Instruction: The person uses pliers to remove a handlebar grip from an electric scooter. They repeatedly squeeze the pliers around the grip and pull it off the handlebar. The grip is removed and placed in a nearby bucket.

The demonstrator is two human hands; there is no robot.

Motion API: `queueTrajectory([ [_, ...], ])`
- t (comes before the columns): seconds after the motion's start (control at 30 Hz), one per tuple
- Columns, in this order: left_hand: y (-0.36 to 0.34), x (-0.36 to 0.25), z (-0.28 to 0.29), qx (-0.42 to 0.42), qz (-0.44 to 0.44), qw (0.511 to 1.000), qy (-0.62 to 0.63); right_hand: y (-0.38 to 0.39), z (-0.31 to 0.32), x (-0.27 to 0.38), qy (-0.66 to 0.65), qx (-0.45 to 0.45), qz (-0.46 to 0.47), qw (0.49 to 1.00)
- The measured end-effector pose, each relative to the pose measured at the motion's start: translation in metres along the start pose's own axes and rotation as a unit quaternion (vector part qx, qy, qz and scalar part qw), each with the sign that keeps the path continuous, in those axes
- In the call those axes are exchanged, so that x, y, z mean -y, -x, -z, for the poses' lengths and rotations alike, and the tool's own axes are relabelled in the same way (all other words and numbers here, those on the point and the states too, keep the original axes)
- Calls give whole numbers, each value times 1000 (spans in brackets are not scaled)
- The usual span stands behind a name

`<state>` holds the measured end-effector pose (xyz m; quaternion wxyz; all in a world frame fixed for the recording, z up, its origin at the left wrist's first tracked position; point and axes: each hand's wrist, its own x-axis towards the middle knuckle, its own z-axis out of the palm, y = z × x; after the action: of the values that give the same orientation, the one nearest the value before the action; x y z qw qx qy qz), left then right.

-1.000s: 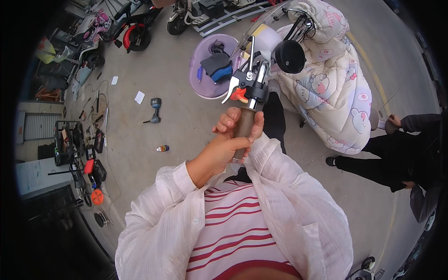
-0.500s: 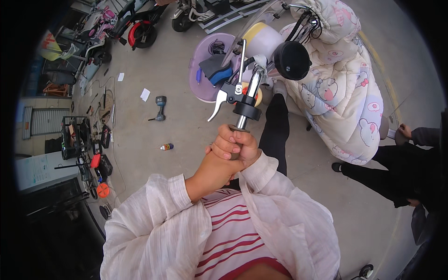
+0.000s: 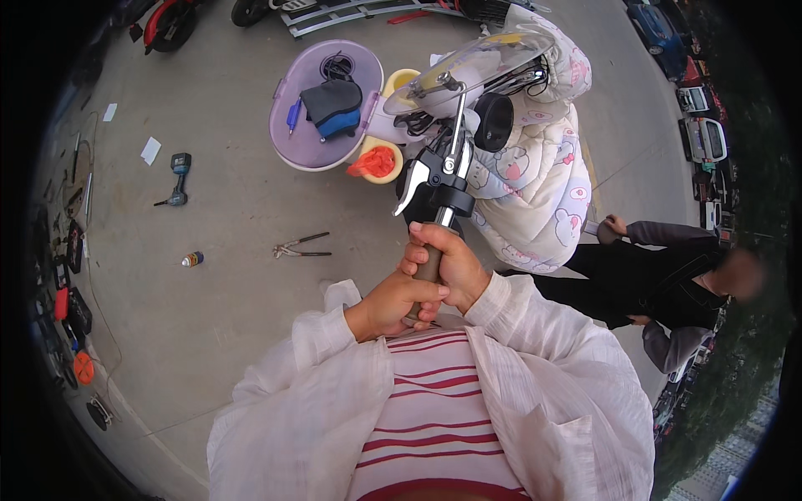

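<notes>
Both my hands are wrapped around one brown-grey handlebar grip (image 3: 428,269) in front of my chest. My right hand (image 3: 459,265) holds its upper part. Lower down, by the grip's end, my left hand (image 3: 391,302) closes round it, its fingers touching the right hand. Beyond the hands are a black clamp (image 3: 456,199) and a white brake lever (image 3: 411,187). A silver rod (image 3: 459,125) rises from there beside a clear windshield (image 3: 489,68). The scooter's front is draped with a cream quilted cover (image 3: 535,209) printed with cartoon animals.
A purple tub (image 3: 284,125) holds a dark-and-blue cloth item; a yellow cup (image 3: 384,171) contains something red. On the concrete floor lie a cordless drill (image 3: 179,179), pliers (image 3: 302,245) and a small bottle (image 3: 193,260). Tools line the left side. Another person (image 3: 660,271) stands at the right.
My view has swung right, bringing the pliers and parked vehicles into sight. My left hand has shifted down the grip, so more of the grip shows between my hands.
</notes>
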<state>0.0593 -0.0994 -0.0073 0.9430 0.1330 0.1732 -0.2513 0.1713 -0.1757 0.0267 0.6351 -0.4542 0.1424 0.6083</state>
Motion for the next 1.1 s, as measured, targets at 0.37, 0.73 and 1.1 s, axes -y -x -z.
queueTrajectory([
  [0.37,-38,30,40,446,18,857,259,-9,-74,-4,285,-442,-22,850],
  [0.73,-20,17,35,340,60,898,274,5,-33,1,170,-201,8,965],
  [1.1,12,-25,-40,-206,-94,958,-175,-94,23,-48,-233,598,170,748],
])
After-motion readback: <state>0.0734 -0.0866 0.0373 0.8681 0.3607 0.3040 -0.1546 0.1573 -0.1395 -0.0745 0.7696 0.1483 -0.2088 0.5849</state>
